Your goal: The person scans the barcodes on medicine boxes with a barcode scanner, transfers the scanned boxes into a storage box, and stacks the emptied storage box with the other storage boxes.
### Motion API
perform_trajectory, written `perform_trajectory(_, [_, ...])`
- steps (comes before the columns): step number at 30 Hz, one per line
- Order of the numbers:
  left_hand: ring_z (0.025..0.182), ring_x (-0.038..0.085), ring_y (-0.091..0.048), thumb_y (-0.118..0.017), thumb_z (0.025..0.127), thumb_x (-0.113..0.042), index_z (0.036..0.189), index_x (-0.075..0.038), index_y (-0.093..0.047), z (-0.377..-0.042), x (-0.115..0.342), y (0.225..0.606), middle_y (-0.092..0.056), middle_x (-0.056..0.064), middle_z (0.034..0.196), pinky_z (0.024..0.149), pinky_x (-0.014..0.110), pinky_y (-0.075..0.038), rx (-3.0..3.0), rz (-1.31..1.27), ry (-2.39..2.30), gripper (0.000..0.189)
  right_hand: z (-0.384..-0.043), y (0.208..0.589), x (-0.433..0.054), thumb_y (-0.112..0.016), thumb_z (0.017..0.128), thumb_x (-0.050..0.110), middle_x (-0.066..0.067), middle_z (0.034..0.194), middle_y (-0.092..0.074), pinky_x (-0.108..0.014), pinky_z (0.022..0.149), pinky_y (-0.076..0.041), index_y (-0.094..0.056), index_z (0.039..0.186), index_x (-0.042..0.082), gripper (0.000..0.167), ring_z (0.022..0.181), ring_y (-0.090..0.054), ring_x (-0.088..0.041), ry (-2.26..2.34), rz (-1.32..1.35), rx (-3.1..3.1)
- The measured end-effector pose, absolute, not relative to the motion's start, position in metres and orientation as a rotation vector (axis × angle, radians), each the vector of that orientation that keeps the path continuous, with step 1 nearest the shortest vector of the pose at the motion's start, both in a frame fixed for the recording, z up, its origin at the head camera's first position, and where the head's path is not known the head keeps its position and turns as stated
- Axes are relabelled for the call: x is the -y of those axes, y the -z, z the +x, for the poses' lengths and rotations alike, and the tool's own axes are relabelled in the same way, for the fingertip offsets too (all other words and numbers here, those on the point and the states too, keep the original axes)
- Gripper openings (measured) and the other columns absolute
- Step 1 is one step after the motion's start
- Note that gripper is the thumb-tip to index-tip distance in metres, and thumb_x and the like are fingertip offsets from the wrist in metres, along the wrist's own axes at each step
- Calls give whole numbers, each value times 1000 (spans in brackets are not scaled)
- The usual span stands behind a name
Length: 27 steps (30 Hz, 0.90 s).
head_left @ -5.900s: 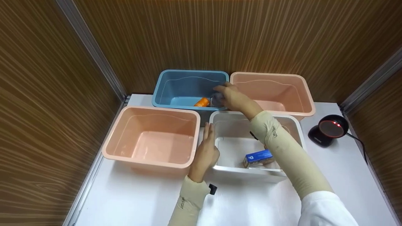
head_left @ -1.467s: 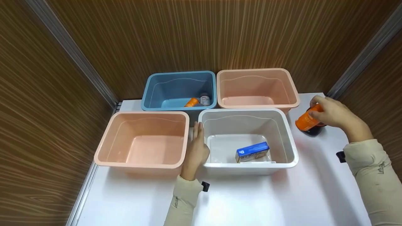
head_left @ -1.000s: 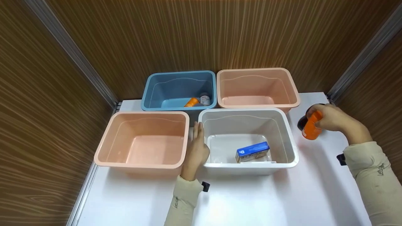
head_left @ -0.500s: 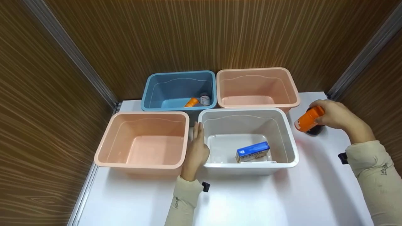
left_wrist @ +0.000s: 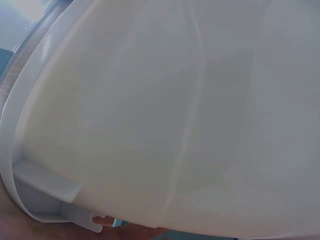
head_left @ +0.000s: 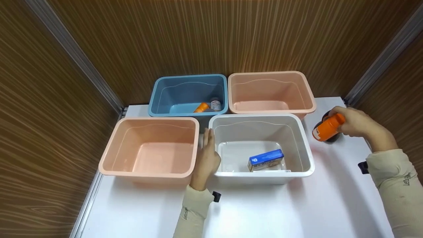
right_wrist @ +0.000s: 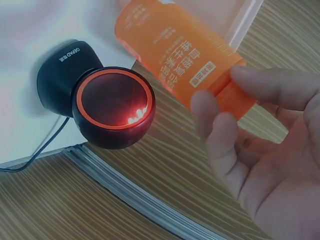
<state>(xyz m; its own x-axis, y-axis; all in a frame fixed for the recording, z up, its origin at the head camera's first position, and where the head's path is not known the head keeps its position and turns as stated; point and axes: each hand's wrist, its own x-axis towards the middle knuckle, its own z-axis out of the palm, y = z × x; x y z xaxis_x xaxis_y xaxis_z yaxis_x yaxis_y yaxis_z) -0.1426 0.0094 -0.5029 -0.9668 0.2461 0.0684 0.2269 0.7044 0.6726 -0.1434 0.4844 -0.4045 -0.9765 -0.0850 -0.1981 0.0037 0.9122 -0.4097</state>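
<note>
- The bright orange plastic bottle (head_left: 327, 128) is at the right of the head view, tilted above the white worktop (head_left: 251, 211), just beside the black scanner-like device with a round, orange-ringed face (right_wrist: 115, 107).
- The right hand (head_left: 358, 123) pinches the bottle at its cap end; the fingers (right_wrist: 225, 135) and thumb leave most of the printed wall uncovered, which suits the work.
- The step in hand seems to be showing the label to the red-lit face. I cannot make out a barcode, so a slow roll about the bottle's long axis would probably help.
- A small gap from the device seems wise, since a bump could shift it.
- The left hand (head_left: 206, 160), fingers straight and gripping nothing, lies against the white rectangular plastic bin (head_left: 251, 180) near mid-frame; 1 hand should suffice for the roll.
</note>
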Motion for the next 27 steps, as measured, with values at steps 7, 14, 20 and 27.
perform_trajectory(7, [135,32,-43,-44,93,6,161,-2,-17,-143,-9,503,-7,17,168,65,33,-45,-2871,390,-1144,74,-140,394,-478,-68,79,-8,-36,118,-50,-71,84,-39,-57,126,-1,49,103,-47,-53,626,-76,-2878])
perform_trajectory(14, [134,32,-45,-43,93,6,161,-2,-17,-143,-8,503,-6,16,168,64,33,-46,-2858,390,-1160,74,-136,363,-456,-68,88,10,-31,115,-49,-55,73,-40,-57,137,6,50,95,-49,-47,533,-144,-3043])
perform_trajectory(20, [141,31,-37,-44,92,7,161,-1,-17,-142,-7,502,-6,17,168,71,35,-48,-2862,405,-1163,74,-141,339,-417,-71,92,22,-22,114,-53,-52,71,-38,-59,139,13,50,95,-50,-40,586,-247,-3151])
perform_trajectory(27, [127,30,-51,-44,94,6,161,-2,-14,-142,-9,500,-3,15,168,60,28,-45,-2843,384,-1129,73,-160,325,-374,-71,93,28,-17,111,-53,-48,71,-37,-59,139,13,50,92,-49,-35,623,-394,-3167])
